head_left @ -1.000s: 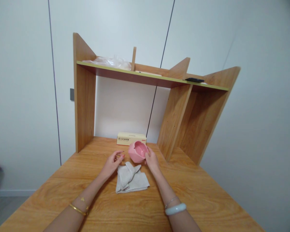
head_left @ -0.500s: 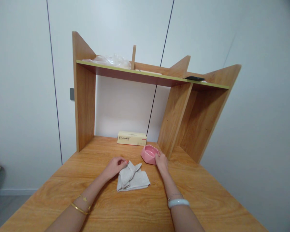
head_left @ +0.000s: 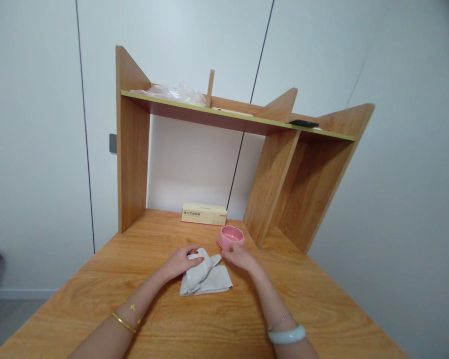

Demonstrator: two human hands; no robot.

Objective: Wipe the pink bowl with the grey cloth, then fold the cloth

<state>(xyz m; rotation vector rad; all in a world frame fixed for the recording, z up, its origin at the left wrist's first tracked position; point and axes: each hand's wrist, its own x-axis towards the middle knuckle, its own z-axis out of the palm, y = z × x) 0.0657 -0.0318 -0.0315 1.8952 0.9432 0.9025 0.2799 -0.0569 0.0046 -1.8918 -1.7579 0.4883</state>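
Observation:
A light grey cloth (head_left: 209,280), folded with a loose upper flap, lies on the wooden desk. My left hand (head_left: 182,261) grips its upper left part, thumb on top and the other fingers partly hidden behind the fold. At the flap's right corner, the fingertips of my right hand (head_left: 238,256) are drawn together in a pinch on the fabric. Just behind that hand stands a pink faceted bowl (head_left: 226,238), upright, its lower front partly covered by my fingers.
A pale yellow box (head_left: 204,214) with printed lettering lies at the back of the desk (head_left: 224,329). Around it rises a wooden shelf unit (head_left: 134,164) with upright panels. On its upper board are a clear plastic bag (head_left: 175,93) and a dark flat object (head_left: 304,123).
My right hand has let go of the pink bowl and moved left and toward me, to the cloth's corner. My left hand has shifted slightly further onto the cloth.

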